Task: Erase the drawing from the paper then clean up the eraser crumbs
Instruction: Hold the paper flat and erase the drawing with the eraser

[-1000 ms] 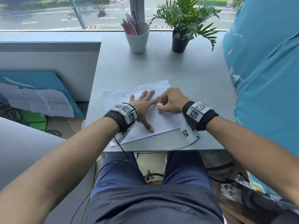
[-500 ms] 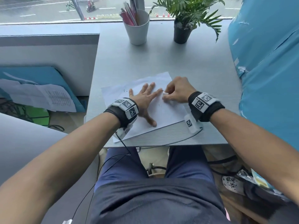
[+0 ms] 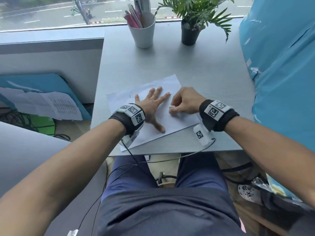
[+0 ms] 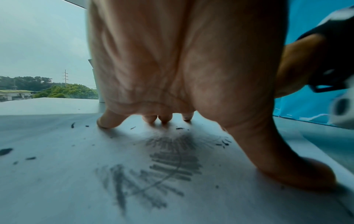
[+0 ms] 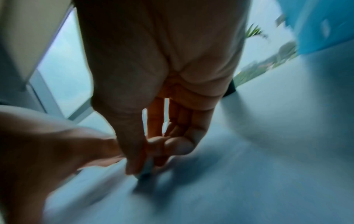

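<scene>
Our left hand (image 3: 151, 106) presses flat, fingers spread, on the paper (image 3: 177, 123). Our right hand (image 3: 185, 102) pinches the eraser (image 3: 171, 108) just beside the left fingertips, above pencil scribbles (image 4: 172, 160).

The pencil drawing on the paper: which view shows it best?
The left wrist view: the pencil drawing fills the paper under the left hand, its smudged strokes sharp. The head view shows only faint marks. The right wrist view is blurred and shows none.

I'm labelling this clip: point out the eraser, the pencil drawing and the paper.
small white eraser (image 3: 171, 108): head view, its exposed end.
grey pencil drawing (image 4: 172, 160): left wrist view, dense shading.
white paper sheet (image 3: 170, 84): head view, bare far corner.
</scene>
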Action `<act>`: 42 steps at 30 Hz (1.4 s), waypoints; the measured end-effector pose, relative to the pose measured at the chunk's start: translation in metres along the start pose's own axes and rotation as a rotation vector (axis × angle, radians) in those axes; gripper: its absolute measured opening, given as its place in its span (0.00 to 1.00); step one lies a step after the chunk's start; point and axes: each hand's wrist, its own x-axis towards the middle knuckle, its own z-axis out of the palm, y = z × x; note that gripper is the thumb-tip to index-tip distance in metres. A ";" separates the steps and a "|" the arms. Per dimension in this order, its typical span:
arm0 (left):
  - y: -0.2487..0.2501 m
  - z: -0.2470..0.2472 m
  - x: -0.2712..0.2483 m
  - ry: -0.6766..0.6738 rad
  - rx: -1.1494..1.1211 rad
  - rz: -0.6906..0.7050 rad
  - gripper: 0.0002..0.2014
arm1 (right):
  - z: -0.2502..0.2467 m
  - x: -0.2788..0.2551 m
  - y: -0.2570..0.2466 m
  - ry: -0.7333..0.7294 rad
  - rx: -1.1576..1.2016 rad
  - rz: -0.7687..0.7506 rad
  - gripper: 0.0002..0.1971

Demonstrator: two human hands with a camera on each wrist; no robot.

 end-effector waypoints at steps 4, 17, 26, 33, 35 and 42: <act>0.000 0.001 0.000 0.010 -0.004 0.001 0.76 | -0.005 0.003 -0.001 0.110 0.014 0.024 0.09; -0.014 0.001 0.000 0.055 0.098 0.028 0.53 | 0.013 -0.059 0.016 0.074 -0.202 0.210 0.08; 0.013 0.028 -0.024 0.014 0.383 0.515 0.42 | 0.013 -0.048 0.011 0.098 -0.257 0.159 0.08; -0.026 -0.006 0.005 0.030 0.286 0.276 0.44 | 0.015 -0.045 0.009 0.078 -0.295 0.157 0.07; -0.031 -0.015 0.009 0.098 0.281 0.091 0.46 | 0.014 -0.045 0.006 0.080 -0.295 0.160 0.07; 0.015 0.022 -0.016 -0.033 0.386 0.523 0.45 | 0.014 -0.046 0.002 0.086 -0.351 0.143 0.04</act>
